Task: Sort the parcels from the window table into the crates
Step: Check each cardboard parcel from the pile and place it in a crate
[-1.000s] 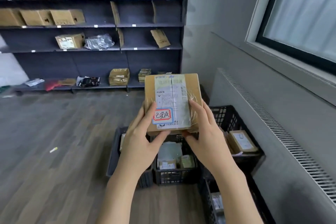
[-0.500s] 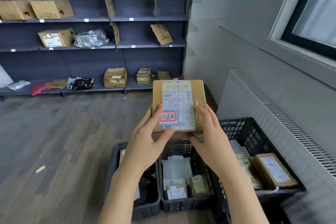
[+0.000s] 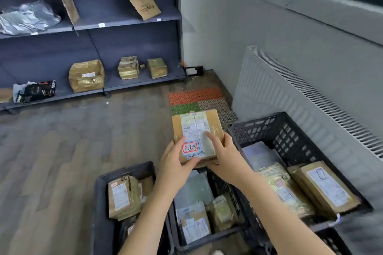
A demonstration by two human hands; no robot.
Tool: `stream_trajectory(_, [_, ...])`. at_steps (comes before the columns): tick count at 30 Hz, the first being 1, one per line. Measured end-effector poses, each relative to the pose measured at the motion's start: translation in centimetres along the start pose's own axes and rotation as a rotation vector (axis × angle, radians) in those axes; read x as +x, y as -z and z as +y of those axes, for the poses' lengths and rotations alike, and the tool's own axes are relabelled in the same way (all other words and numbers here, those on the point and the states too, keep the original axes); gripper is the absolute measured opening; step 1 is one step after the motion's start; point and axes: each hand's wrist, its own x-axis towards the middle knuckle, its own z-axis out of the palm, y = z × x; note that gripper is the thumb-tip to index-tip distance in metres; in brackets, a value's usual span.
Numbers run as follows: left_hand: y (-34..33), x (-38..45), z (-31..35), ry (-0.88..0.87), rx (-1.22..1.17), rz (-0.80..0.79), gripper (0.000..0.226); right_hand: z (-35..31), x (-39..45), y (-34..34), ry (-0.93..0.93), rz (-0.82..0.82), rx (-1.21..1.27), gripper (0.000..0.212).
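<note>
Parcel (image 3: 198, 134), label up, held in both hands above the crates: left hand (image 3: 176, 163) grips near-left corner, thumb on sticker; right hand (image 3: 224, 160) clasps right edge, fingers under. Sits over far end of middle crate (image 3: 209, 240), btwn left crate (image 3: 99, 203) & right crate (image 3: 290, 128). Best practice: read label first, lower flat w/ both hands, let go only once it rests on contents.

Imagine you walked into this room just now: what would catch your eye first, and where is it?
First, the parcel held up in both hands, left hand and right hand, with a red-framed sticker on its label, at centre. Below and to the right stand black crates already holding parcels, beside a radiator. On the left, dark shelves carry a few scattered packages.
</note>
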Motion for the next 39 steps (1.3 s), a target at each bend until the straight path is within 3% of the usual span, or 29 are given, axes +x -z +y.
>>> stream_trajectory(12, [-21.9, 4.4, -32.6, 0.318, 0.059, -0.227, 0.083, 20.0, 5.6, -32.3, -0.070, -0.491, -0.205, 0.089])
stream_trajectory(18, [-28.1, 4.3, -43.9, 0.345, 0.171, -0.306, 0.093, 24.8, 5.8, -42.3, -0.074, -0.613, -0.209, 0.087])
stream_trajectory(25, [-33.0, 3.3, -50.1, 0.444, 0.326, -0.393, 0.098, 28.2, 5.3, -49.1, -0.048, -0.736, -0.233, 0.062])
stream_trajectory(29, [-34.5, 3.0, -51.6, 0.496, 0.394, -0.455, 0.098, 29.1, 5.3, -51.2, -0.023, -0.801, -0.331, 0.063])
stream_trajectory(39, [-34.6, 4.4, -51.6, 0.458, 0.592, -0.575, 0.097, 29.3, 5.4, -53.2, -0.044, -0.751, -0.385, 0.065])
